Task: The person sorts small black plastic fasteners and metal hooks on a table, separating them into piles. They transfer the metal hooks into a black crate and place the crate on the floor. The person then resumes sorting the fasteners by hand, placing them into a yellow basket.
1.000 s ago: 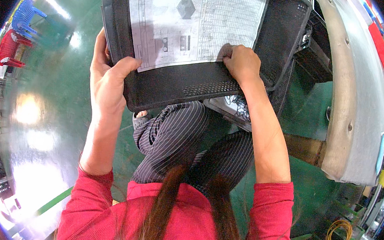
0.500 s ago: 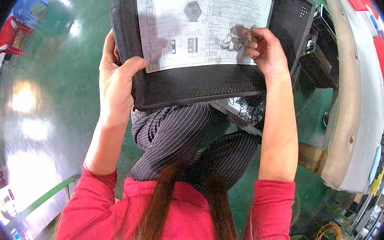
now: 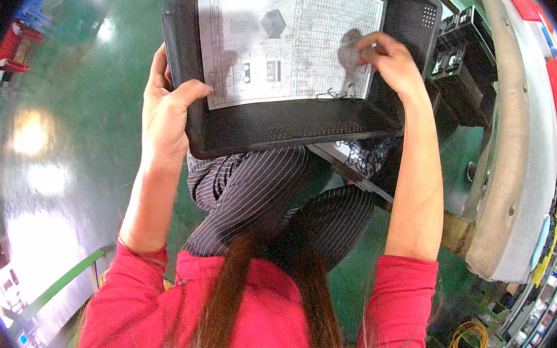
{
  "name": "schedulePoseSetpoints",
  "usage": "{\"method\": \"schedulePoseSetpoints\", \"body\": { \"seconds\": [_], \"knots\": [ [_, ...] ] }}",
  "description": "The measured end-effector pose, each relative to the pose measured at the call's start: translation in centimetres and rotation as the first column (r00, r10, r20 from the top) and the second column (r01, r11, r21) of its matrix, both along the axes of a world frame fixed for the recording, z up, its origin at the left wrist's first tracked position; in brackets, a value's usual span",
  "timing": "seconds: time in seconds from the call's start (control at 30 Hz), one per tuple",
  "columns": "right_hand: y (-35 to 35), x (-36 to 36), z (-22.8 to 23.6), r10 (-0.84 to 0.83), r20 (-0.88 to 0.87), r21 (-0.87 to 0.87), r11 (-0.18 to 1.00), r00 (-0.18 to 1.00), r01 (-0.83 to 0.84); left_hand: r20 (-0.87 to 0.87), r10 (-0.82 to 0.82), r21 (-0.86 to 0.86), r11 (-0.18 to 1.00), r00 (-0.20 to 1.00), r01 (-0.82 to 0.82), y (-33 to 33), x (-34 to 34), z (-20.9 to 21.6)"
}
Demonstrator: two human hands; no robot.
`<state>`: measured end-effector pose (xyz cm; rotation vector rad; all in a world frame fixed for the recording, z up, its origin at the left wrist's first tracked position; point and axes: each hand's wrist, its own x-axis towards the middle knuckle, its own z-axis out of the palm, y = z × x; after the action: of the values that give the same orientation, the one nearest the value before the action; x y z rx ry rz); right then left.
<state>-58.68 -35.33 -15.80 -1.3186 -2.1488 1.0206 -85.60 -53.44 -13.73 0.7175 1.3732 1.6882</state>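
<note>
1. Black plastic tray (image 3: 242,134) is in front of the person, above the knees; 1 white sheet (image 3: 250,75) with printed drawings and a grid lies inside it.
2. Some thin dark wire pieces (image 3: 338,96) rest at the lower edge of the sheet, toward its right corner.
3. The left hand (image 3: 167,114) grips the left side of the tray, with its thumb over the wall, near the sheet's corner.
4. The right hand (image 3: 391,63) is above the right part of the sheet, fingers bent; whether something is between them, I cannot tell.
5. Below the tray, partly hidden by it, lies a dark tangled heap (image 3: 365,156).
6. Under this are the striped trousers (image 3: 250,191) of the person.
7. To the right, black bins (image 3: 459,74) are beside a long pale bench (image 3: 517,168).
8. Farther away, 1 orange coil (image 3: 469,342) is at the lower right.
</note>
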Motion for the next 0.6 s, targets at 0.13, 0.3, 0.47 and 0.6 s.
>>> {"method": "schedulePoseSetpoints", "body": {
  "seconds": [0.13,0.3,0.47,0.6],
  "knots": [
    [-0.2,-1.2,-1.4,0.282,0.289,-0.122,0.959,0.915,-0.257,0.043,-0.016,-0.035,0.999,0.999,0.017,0.6,-1.0,-0.6],
    [-1.5,-3.3,-2.5,0.128,0.710,-0.043,0.989,0.692,-0.139,0.052,-0.013,-0.041,0.999,0.999,0.016,1.0,-1.2,-1.2],
    [-2.9,-5.7,-2.6,0.033,0.778,0.084,0.984,0.627,-0.157,0.061,-0.004,-0.036,0.999,0.998,0.006,1.1,-1.0,-1.2],
    [-3.5,-7.2,-1.3,0.086,0.758,-0.008,0.992,0.647,-0.123,0.086,-0.005,-0.043,0.999,0.996,0.009,1.2,-1.6,-1.7]
  ]
}}
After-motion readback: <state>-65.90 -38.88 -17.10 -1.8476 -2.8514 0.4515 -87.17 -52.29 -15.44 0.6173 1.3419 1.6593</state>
